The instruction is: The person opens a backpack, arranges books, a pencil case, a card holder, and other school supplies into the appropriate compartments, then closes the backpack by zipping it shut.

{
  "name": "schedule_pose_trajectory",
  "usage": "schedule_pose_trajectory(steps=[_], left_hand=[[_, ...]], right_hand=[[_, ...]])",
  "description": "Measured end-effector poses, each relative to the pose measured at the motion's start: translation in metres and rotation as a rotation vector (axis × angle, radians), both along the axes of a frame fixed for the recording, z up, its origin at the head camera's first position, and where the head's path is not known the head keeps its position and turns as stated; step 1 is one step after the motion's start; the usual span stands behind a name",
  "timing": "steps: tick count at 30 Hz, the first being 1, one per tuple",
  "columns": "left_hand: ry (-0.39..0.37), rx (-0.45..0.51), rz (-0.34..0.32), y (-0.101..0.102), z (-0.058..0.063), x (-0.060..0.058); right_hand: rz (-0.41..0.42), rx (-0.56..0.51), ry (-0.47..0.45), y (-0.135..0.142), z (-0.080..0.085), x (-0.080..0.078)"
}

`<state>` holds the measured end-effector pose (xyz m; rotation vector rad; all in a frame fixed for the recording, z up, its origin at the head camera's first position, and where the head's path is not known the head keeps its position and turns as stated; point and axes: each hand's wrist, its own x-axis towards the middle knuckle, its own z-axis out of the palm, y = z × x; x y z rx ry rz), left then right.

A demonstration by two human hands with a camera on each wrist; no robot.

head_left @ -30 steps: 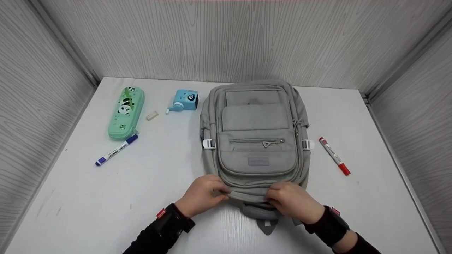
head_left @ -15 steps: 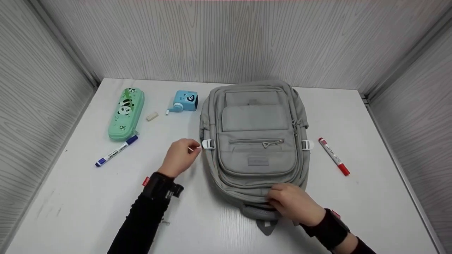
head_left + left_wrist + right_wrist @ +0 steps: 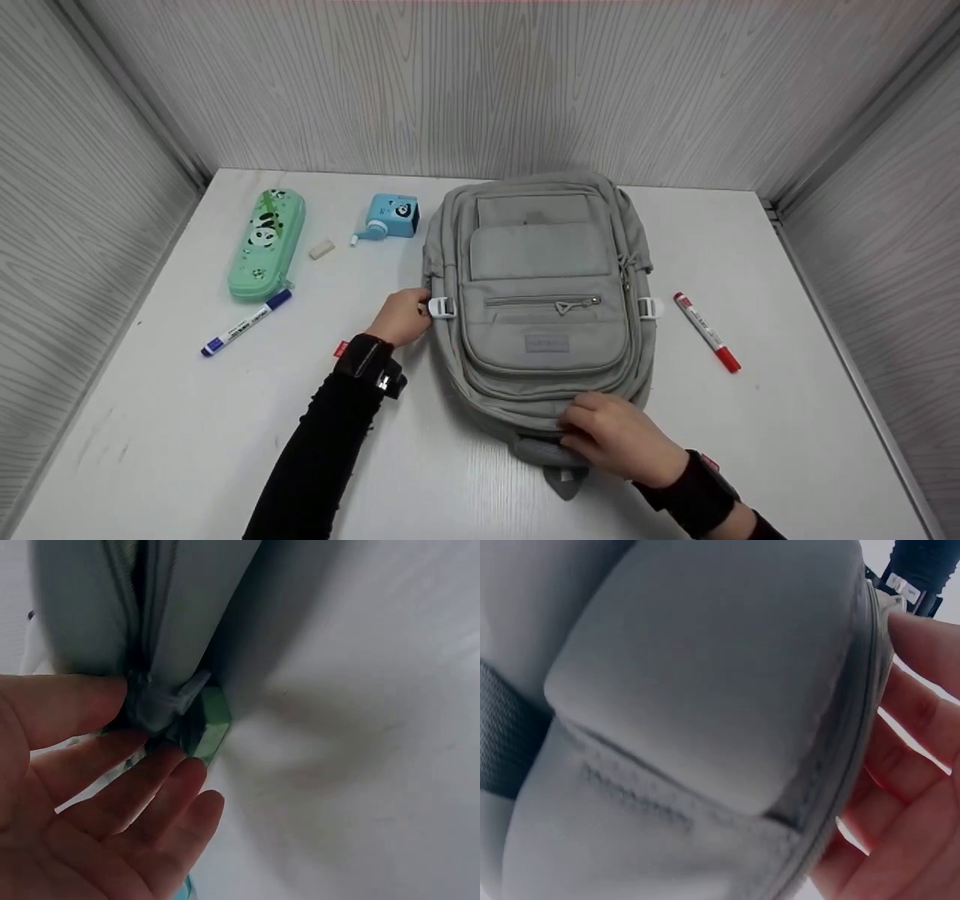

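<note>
- on the white table (image 3: 187, 420), a grey backpack (image 3: 540, 300) is lying front side up, right of the middle.
- at its left edge, the left hand (image 3: 403, 318) is pinching the bag just beside a white buckle (image 3: 442, 307).
- at its near end, the right hand (image 3: 622, 439) is pinching the rim.
- to the left, a blue sharpener (image 3: 394, 215), a small eraser (image 3: 322, 249) and a green pencil case (image 3: 266, 247) are sitting near one another, a blue marker (image 3: 246, 323) lying just beside the case.
- to the right, a red marker (image 3: 706, 331) is lying alone.
- the bag's side is hiding the left fingertips from the head view; the left wrist view is showing them by a zipper (image 3: 161, 600), a partly covered green shape (image 3: 216, 722) behind, unclear.
- only the right wrist view is showing a dark strap (image 3: 502, 735).
</note>
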<state>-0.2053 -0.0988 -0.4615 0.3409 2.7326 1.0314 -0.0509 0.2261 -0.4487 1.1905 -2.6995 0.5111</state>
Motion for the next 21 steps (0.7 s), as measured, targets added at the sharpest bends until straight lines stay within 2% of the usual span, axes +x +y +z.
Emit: schedule_pose_trajectory(steps=[8,15,21], left_hand=[[0.054,-0.023,0.058,0.01,-0.015,0.0],[0.074,-0.044,0.059,0.015,-0.02,0.004],[0.086,-0.066,0.028,0.017,-0.024,0.007]], right_hand=[[-0.042,0.035,-0.03,-0.005,-0.006,0.004],[-0.06,0.009,-0.028,-0.007,-0.01,0.004],[-0.079,-0.032,0.031,-0.01,-0.021,0.001]])
